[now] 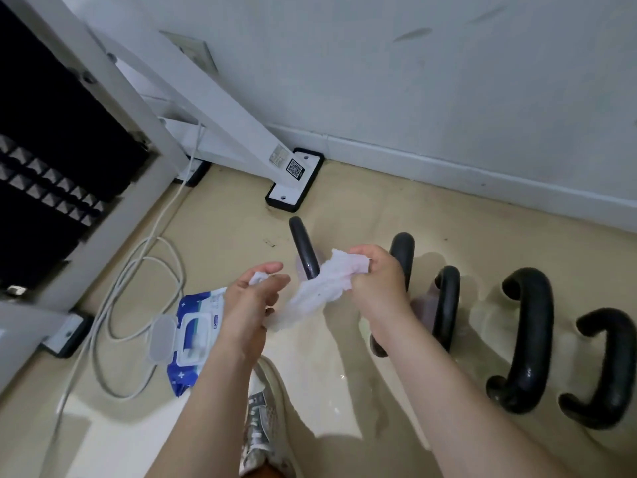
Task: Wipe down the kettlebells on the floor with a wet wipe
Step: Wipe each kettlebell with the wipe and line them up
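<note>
Head view:
- Crumpled white wet wipe just below frame centre, in the air above the beige floor. It is wrinkled and partly unfolded, with a loose corner hanging at its 7 o'clock end.
- Wipe long axis runs about 8 to 2 o'clock, stretched between the two hands.
- Left hand is pinching the 8 o'clock end, fingers curled. Right hand is clamped on the 2 o'clock end.
- Count: 1 wipe, 5 kettlebells with glossy black loop handles. Bodies under the handles are hard to make out.
- The row starts at the leftmost handle, partly behind the wipe, and runs out toward 4 o'clock to the rightmost handle.
- Handle long axes are roughly 12 to 6 o'clock. The two right-end loops open toward 9 o'clock.
- 1 blue-and-white wet wipe pack with its flip lid open lies on the floor at 8 o'clock of the left hand.
- 1 coiled white cable at 9 o'clock of the pack.
- 1 grey sneaker at 6 o'clock.
- White metal frame at 11 o'clock, foot by the wall.
</note>
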`<state>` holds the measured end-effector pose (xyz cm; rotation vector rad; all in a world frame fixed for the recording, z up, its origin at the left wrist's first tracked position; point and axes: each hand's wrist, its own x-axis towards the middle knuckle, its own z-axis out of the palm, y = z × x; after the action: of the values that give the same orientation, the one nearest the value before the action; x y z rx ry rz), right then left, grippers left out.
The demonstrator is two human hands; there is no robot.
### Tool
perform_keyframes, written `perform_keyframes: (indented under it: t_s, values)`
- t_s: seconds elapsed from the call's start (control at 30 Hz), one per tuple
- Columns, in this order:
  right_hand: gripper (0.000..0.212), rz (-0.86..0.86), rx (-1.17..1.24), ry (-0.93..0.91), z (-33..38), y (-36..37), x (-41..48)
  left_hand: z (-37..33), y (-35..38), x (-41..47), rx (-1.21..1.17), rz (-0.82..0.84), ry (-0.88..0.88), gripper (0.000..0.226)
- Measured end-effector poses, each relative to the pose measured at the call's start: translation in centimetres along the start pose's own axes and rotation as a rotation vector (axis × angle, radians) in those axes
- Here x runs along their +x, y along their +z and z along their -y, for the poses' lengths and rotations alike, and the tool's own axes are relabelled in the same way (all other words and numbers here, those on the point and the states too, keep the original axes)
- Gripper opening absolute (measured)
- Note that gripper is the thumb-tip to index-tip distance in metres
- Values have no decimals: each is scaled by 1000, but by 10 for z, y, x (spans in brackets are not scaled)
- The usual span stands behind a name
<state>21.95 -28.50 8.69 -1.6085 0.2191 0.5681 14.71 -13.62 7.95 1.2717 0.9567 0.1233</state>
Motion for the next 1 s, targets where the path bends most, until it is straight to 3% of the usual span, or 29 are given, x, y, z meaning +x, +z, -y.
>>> perform_keyframes:
  t_s: [0.1,0.23,0.3,0.37,0.43,0.5,0.57,0.73,0.93,1.0]
  values:
    - [15,-3,-213,-37,-3,17,20,3,3,18,59,-137,101,18]
    - [30,-112,-260,-41,-10,29,36,-1,11,42,-19,-195,157,23]
    - [66,-131,-303,-4,-12,31,45,1,6,53,66,-243,199,41]
    - [83,-94,-458,16,-16,33,52,9,-3,58,370,-358,323,57]
    - [71,-10,-521,36,-24,40,56,19,0,58,533,-346,404,37]
    - [40,95,-434,57,-35,50,56,28,17,54,451,-152,269,10]
    - [24,144,-424,10,-43,55,53,34,34,55,352,-38,126,15]
    - [9,221,-558,-52,-40,54,53,26,38,62,327,-11,31,21]
    - [28,237,-677,-65,-63,51,23,36,25,26,559,-8,0,29]
    - [43,242,-681,-72,-73,45,0,46,21,5,585,-21,-24,30]
